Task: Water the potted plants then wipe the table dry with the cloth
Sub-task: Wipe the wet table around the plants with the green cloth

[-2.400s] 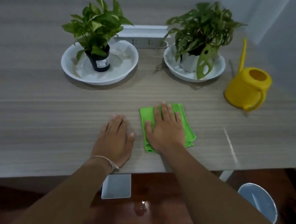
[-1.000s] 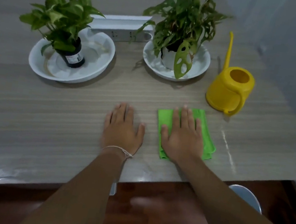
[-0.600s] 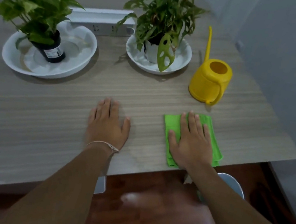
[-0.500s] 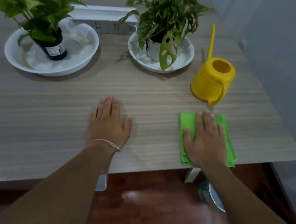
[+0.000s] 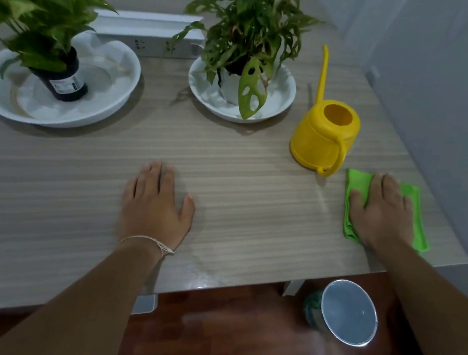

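My right hand [image 5: 382,211] presses flat on a folded green cloth [image 5: 359,182] near the table's right front corner, just in front of the yellow watering can [image 5: 323,136]. My left hand [image 5: 156,206] lies flat and empty on the wooden table [image 5: 42,177], fingers slightly apart. At the back left a leafy plant in a black pot [image 5: 64,80] stands in a wide white dish [image 5: 110,96]. A second plant in a white pot [image 5: 230,83] stands in a smaller white dish [image 5: 280,98] at the back middle.
A white power strip [image 5: 148,31] lies behind the plants. A faint wet streak [image 5: 322,202] shows left of the cloth. Under the table's right front edge a round bin [image 5: 349,312] stands on the dark red floor. A grey wall [image 5: 452,104] closes the right side.
My right hand has slid the green cloth rightward across the table, from the middle front to the right front corner beside the watering can. My left hand stayed flat in place.
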The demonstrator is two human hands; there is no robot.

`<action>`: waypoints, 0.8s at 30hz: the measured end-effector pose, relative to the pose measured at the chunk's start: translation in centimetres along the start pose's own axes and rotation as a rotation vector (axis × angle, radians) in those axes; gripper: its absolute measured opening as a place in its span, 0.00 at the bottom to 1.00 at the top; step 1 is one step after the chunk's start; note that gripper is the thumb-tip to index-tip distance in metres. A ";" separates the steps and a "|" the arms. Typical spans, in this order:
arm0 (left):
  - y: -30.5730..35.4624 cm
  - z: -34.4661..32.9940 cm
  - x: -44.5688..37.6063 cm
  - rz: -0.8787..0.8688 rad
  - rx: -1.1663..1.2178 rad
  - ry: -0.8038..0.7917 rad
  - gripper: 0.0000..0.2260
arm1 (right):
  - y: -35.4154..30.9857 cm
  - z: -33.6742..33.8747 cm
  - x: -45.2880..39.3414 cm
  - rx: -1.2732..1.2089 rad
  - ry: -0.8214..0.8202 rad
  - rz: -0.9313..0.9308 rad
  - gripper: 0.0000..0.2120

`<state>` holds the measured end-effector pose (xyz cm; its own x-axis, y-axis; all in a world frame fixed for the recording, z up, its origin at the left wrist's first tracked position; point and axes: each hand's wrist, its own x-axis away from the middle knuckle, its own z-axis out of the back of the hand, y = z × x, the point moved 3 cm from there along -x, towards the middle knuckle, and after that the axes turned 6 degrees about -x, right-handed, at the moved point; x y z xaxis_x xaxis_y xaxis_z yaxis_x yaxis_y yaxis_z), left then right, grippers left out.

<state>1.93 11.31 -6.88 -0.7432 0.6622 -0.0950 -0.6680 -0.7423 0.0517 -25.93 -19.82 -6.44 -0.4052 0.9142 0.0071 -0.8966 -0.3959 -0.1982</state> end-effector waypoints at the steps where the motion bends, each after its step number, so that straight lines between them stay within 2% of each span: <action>1: 0.0 0.0 0.0 0.001 0.000 0.003 0.33 | -0.1 -0.1 0.4 -0.001 0.007 -0.010 0.43; 6: 0.2 0.1 0.1 0.000 0.008 -0.002 0.33 | -3.2 -1.0 4.7 0.006 0.007 -0.001 0.42; 14: 0.3 0.1 0.2 0.026 0.020 -0.016 0.33 | -14.4 -3.8 12.0 -0.004 0.042 0.280 0.38; 18: 0.3 0.1 0.1 0.033 0.049 0.025 0.33 | -18.7 -4.1 10.6 -0.044 0.000 0.342 0.39; 24: 0.1 0.3 0.0 0.037 0.094 0.034 0.33 | -22.3 -4.5 3.9 -0.015 -0.105 0.422 0.42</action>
<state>1.88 11.26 -6.57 -0.7672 0.6292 -0.1248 -0.6414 -0.7525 0.1491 -6.73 -7.04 -6.39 -0.7525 0.6583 0.0216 -0.6460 -0.7312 -0.2191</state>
